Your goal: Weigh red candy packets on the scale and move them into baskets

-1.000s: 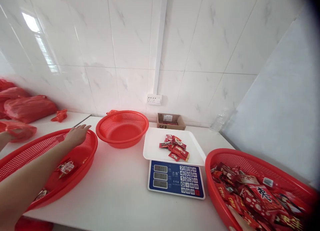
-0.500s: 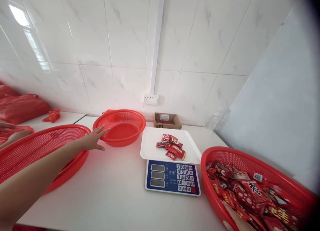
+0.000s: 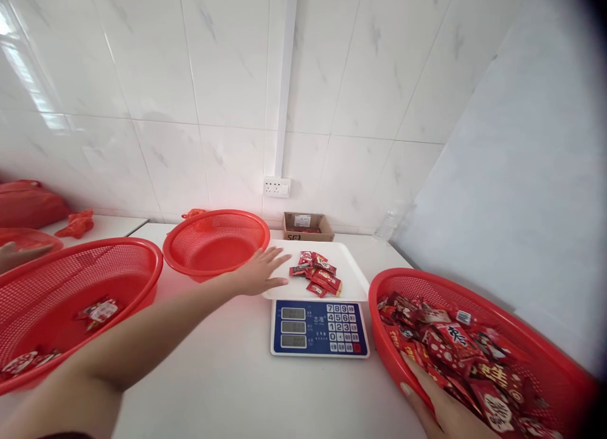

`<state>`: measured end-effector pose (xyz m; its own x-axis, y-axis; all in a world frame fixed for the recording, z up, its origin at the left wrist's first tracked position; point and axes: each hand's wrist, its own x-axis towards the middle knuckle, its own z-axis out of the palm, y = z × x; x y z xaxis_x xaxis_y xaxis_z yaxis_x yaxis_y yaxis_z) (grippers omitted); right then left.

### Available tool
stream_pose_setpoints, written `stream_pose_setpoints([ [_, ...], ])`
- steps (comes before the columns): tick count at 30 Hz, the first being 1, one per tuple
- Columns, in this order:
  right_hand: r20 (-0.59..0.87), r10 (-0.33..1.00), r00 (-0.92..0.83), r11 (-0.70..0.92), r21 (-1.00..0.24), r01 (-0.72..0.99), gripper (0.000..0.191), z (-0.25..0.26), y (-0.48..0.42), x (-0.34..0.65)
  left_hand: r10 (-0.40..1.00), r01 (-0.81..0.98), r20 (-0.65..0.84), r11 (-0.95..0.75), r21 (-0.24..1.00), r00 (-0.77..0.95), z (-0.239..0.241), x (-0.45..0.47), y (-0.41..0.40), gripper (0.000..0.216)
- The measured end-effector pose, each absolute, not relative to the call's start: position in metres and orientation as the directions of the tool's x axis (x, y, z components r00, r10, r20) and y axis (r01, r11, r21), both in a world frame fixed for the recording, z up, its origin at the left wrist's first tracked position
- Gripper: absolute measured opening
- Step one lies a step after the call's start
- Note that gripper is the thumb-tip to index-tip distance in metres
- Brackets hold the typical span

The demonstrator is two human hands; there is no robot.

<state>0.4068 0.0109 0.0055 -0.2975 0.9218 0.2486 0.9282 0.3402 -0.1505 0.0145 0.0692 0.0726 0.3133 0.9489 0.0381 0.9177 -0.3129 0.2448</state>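
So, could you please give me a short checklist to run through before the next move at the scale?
1. Left hand free: ok, fingers spread, nothing seen in it.
2. Right hand on the right-hand basket: ok, at its near rim.
3. Packets within the white tray: ok, piled near its middle.
4. Scale reading: cannot tell, digits too faint.
5. Other person's hand clear of the tray: ok, at the far left.

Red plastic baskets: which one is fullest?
The rightmost red plastic basket, heaped with printed red packets; the left basket shows only a few, the middle basket none.
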Motion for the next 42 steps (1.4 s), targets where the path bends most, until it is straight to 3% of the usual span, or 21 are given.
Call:
stream_pose_setpoints([
  [3,0.193,0.950,-0.244,0.274,-0.148,0.950,0.052,0.012,0.011,0.399,0.924,0.881,0.040,-0.375,0.289,0.380,0.065,0.064,0.104,0.088],
  [6,0.112,0.978,-0.179,0.193,-0.133,0.972,0.053,0.013,0.009,0.393,0.909,0.883,0.028,-0.410,0.229,0.416,0.054,0.098,0.130,0.097],
  [10,0.101,0.983,-0.152,0.165,-0.140,0.976,0.052,0.015,0.005,0.389,0.907,0.896,0.100,-0.419,0.147,0.408,0.042,0.118,0.144,0.070],
  [16,0.118,0.982,-0.150,0.164,-0.127,0.978,0.053,0.014,0.004,0.390,0.913,0.914,0.210,-0.382,0.138,0.350,0.044,0.113,0.148,0.035],
  [27,0.088,0.989,-0.122,0.132,-0.127,0.983,0.056,0.014,0.003,0.386,0.897,0.950,0.439,-0.093,0.298,-0.050,0.089,0.037,0.141,0.041],
  [32,0.112,0.984,-0.140,0.152,-0.103,0.983,0.054,0.009,0.004,0.390,0.879,0.949,0.409,0.131,0.286,-0.245,0.105,-0.035,0.114,0.045],
  [37,0.148,0.971,-0.190,0.206,-0.097,0.974,0.055,0.008,0.007,0.391,0.899,0.919,0.235,0.319,0.231,-0.371,0.097,-0.070,0.100,0.064],
  [40,0.156,0.965,-0.209,0.227,-0.108,0.968,0.056,0.006,0.008,0.391,0.933,0.943,0.181,0.280,0.182,-0.312,0.089,-0.052,0.106,0.072],
  [42,0.176,0.964,-0.200,0.221,-0.111,0.969,0.055,0.005,0.008,0.392,0.970,0.979,0.176,0.140,0.150,-0.166,0.082,-0.025,0.113,0.069],
])
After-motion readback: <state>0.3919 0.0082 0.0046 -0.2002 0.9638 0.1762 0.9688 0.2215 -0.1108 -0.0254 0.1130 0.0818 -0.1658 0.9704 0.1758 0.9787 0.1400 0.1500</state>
